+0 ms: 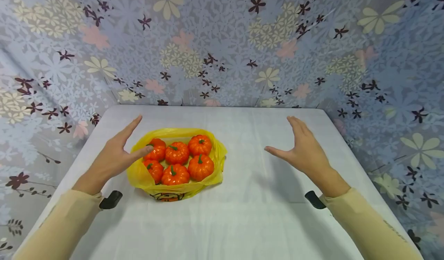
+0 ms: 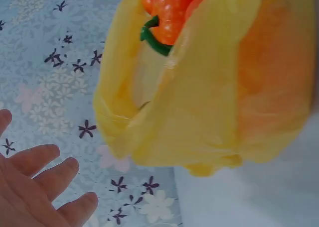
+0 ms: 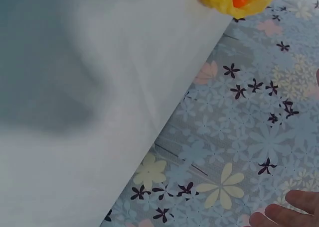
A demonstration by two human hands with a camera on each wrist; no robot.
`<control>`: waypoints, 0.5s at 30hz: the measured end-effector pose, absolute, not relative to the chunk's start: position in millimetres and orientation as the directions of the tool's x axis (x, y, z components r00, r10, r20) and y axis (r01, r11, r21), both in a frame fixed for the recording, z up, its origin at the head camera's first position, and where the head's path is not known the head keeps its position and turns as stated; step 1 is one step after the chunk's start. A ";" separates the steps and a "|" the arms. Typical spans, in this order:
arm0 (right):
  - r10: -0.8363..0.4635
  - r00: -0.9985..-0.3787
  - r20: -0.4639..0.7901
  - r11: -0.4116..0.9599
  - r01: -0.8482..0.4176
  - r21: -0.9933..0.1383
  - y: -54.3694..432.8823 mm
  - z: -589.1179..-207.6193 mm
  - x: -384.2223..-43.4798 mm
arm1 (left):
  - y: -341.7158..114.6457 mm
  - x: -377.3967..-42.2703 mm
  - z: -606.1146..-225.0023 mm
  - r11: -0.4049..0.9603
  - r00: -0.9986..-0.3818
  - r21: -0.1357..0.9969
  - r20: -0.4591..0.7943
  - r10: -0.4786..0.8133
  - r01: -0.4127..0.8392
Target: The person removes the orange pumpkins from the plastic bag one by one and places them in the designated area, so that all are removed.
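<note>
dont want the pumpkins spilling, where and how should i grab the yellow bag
I'd gather the rim of the yellow bag at its left and right, coming in from both sides. It opens wide upward and looks thin and loose around the pumpkins, so lifting evenly should help.

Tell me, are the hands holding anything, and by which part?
Nothing is held. The left hand is near the yellow bag of pumpkins; the right hand is above the table.
</note>
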State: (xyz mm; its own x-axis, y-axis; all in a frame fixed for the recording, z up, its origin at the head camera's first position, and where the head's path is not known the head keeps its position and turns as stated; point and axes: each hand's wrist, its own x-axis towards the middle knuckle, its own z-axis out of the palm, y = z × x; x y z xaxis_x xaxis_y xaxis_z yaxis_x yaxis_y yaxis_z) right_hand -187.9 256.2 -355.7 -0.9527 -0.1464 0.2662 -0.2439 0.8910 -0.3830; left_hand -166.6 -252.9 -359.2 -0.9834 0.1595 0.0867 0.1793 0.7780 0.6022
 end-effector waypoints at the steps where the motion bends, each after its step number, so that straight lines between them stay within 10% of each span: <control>1: -0.145 -0.955 0.259 0.889 -0.241 -0.390 254.8 -356.2 -187.9 | -253.7 -166.1 -360.5 0.771 -0.984 0.612 0.078 0.161 0.175; 15: -0.100 -0.981 0.165 0.837 -0.173 -0.520 240.2 -372.0 -191.4 | -265.1 -162.1 -390.0 0.727 -0.988 0.678 -0.002 0.155 0.113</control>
